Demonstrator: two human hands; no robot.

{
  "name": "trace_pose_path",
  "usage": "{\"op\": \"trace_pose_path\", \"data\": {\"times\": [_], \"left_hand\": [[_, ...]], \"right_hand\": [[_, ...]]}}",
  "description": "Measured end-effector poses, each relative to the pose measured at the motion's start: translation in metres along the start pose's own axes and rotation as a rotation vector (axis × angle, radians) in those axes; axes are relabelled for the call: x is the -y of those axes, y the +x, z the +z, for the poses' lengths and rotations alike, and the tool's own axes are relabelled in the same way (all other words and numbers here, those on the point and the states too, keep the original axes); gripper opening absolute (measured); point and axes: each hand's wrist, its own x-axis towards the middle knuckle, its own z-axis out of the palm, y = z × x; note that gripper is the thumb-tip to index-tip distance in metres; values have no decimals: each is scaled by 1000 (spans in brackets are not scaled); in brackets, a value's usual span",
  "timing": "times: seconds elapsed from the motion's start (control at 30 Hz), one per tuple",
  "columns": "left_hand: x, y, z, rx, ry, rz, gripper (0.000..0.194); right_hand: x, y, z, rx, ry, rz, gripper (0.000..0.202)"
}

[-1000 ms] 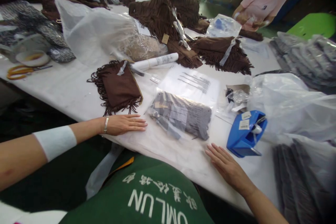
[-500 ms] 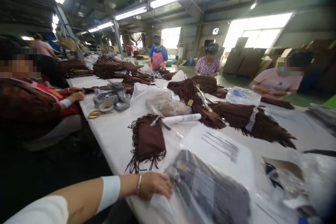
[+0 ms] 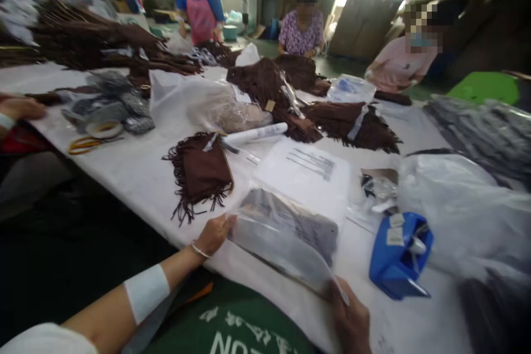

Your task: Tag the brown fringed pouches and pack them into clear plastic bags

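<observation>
A clear plastic bag [image 3: 286, 249] with a dark grey flat item [image 3: 298, 215] in it lies at the near edge of the table. My left hand [image 3: 216, 234] is closed on the bag's left corner. At the right corner, my right hand [image 3: 350, 312] grips the same bag, its fingers partly hidden by the plastic. The near side of the bag is lifted and curves between both hands. Just beyond my left hand rests a brown fringed pouch [image 3: 203, 168]. A printed white sheet [image 3: 298, 168] lies behind the bag.
To the right stands a blue tape dispenser [image 3: 394, 260] beside crumpled clear plastic [image 3: 452, 204]. Yellow-handled scissors [image 3: 85, 145] and a tape roll [image 3: 104, 129] lie at left. Brown fringed goods [image 3: 352, 124] are farther back. Several people work around the table, one person's hand [image 3: 20, 108] at far left.
The view has tilted down and turned right. My right hand has come into view gripping the bag, whose near side is now raised. My left hand holds the bag's left corner.
</observation>
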Motion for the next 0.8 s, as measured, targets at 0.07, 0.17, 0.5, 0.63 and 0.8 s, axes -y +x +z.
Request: {"op": "trace_pose_path", "data": {"times": [0.07,0.17,0.5,0.63,0.8], "left_hand": [[1,6,1,7,42,-28,45],[-9,22,-10,12,135,-23,35],[-95,50,26,176,174,606,19],[-90,51,46,126,109,525,16],[-88,50,48,87,104,514,16]], "right_hand": [[13,-2,-2,85,20,189,50],[34,8,0,166,49,362,50],[49,12,-7,185,92,453,48],[48,24,-9,199,37,441,47],[37,42,-9,88,-17,388,43]]}}
